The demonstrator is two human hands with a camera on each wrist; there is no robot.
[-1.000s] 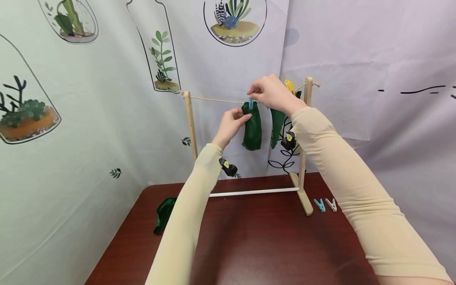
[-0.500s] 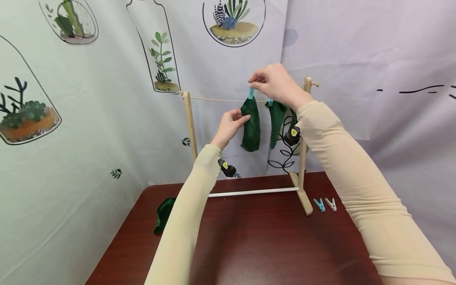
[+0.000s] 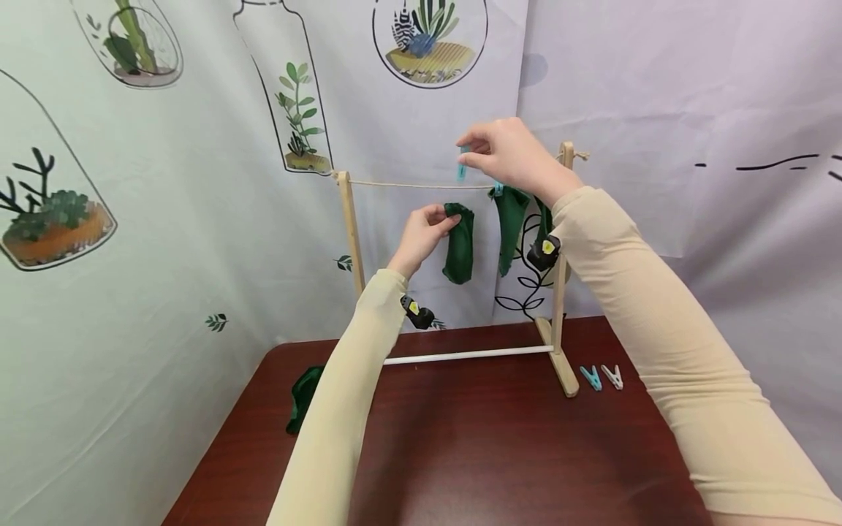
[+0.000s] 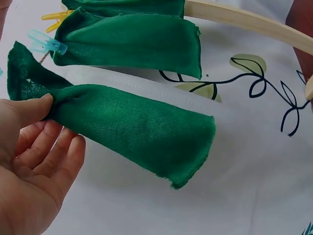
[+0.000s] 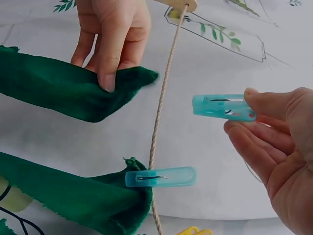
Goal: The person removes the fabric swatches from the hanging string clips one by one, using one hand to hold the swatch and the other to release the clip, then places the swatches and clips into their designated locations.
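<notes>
In the head view my left hand (image 3: 421, 237) pinches a green velvety cloth (image 3: 460, 252) near its top end, thumb over the fabric. The cloth hangs just below the line and apart from it. My right hand (image 3: 513, 150) is raised above the line (image 3: 421, 185), pinching a light blue clothespin (image 5: 208, 106) between thumb and fingers. That clothespin touches neither the line nor the cloth. A second green cloth (image 3: 509, 230) hangs to the right, fastened by another light blue clothespin (image 5: 181, 176). Beyond it hangs a third green cloth (image 4: 127, 6), beside a yellow clothespin (image 4: 56, 20).
The line runs between two wooden posts (image 3: 350, 226) joined low by a white rod (image 3: 473, 356). On the dark red table (image 3: 460, 446), a blue clothespin (image 3: 590, 378) and a white clothespin (image 3: 613, 377) lie right of the stand. Another green cloth (image 3: 304, 398) lies at left.
The blue clothespin in my right hand has come up off the cloth and line. In my left hand, the cloth has dropped slightly below the line.
</notes>
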